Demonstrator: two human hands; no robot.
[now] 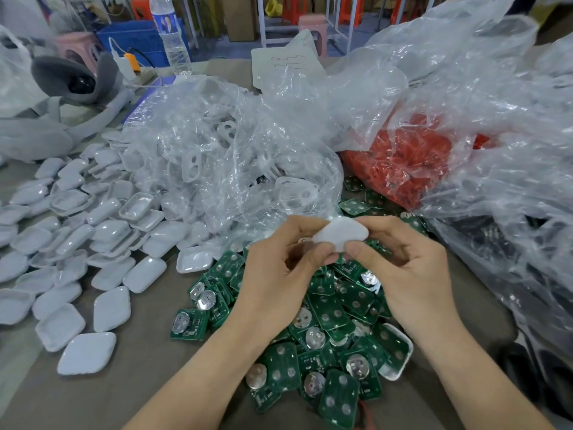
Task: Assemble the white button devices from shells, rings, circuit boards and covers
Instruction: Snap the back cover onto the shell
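1. Centre of table: white shell pinched between left hand and right hand. Thumbs and fingertips of both curled on its edges, raised just above a heap of green circuit boards.
2. Step in hand, by the look: fitting or checking one shell. Inner face hidden, so cannot tell whether a ring or board is already inside.
3. Next move, prob.: free one hand, pick a single board from the heap directly below, seat it square in the shell. Calls for a firm hold w/ the other hand and the correct face up.
4. Left, near to mid: loose white shells spread over the table, well apart from the hands.
5. Far centre: clear bag of white covers w/ cut-outs. Far right: red rings in another bag.
6. In the way: bag film overhanging the boards just beyond the hands. Boards overlapping, some w/ coin-cell holders up, so a risk of lifting two at once.
7. Near right, at the heap's edge: shell w/ board laid in it. Far: water bottle, handwritten note.
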